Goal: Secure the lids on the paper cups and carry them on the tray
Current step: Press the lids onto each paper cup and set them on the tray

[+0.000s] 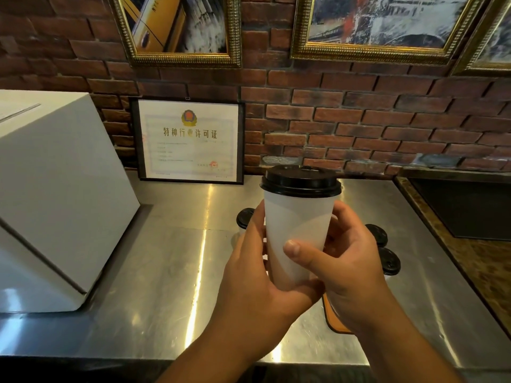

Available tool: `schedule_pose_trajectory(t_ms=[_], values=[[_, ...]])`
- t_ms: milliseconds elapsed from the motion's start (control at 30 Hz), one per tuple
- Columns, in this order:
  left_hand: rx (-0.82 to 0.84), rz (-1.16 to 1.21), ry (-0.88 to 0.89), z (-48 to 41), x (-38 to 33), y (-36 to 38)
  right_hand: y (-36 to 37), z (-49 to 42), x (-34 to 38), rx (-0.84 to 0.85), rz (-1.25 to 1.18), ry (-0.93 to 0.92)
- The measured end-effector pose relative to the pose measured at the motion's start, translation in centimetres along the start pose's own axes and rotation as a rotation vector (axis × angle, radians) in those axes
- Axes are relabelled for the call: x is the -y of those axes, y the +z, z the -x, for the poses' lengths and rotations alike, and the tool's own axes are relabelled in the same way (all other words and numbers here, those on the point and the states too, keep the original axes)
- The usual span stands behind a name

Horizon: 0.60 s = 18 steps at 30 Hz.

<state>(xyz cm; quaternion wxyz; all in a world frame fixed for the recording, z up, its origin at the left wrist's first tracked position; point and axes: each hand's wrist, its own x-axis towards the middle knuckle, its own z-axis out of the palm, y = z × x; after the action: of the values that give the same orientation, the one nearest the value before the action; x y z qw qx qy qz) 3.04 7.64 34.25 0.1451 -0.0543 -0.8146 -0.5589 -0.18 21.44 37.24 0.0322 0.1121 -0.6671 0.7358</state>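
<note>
Lidded paper cup [298,230] being held up in both hands at the centre of the frame.

The cup is being gripped from both sides above the steel tabletop [166,272]. The left hand [254,272] is being wrapped around its lower left wall. The right hand [348,261] is being curled around its right wall, with the fingers [341,217] behind and the thumb being pressed on the front. A black lid [300,181] is sitting flat on the rim. Beneath the hands, an orange corner of what seems to be the tray [336,319] is showing, mostly hidden. Behind the hands, a lidded cup [244,217] is being partly covered at the left, and two more lidded cups [377,234] are standing at the right. A white box [55,203] is occupying the left of the frame, and a framed certificate [190,139] is leaning against the brick wall [359,120].
</note>
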Motion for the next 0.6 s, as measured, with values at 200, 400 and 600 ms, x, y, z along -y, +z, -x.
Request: schedule_pose_trajectory(t_ms=[200, 400, 600], values=[[-0.051, 0.003, 0.026, 0.03, -0.01, -0.14, 0.19, -0.09, -0.11, 0.001, -0.021, 0.019], [-0.042, 0.01, 0.038, -0.13, -0.09, -0.46, 0.2, 0.0, 0.13, 0.005, 0.006, 0.013], [-0.076, -0.013, 0.039, -0.14, -0.11, -0.41, 0.2, -0.03, 0.07, -0.004, -0.004, 0.014]])
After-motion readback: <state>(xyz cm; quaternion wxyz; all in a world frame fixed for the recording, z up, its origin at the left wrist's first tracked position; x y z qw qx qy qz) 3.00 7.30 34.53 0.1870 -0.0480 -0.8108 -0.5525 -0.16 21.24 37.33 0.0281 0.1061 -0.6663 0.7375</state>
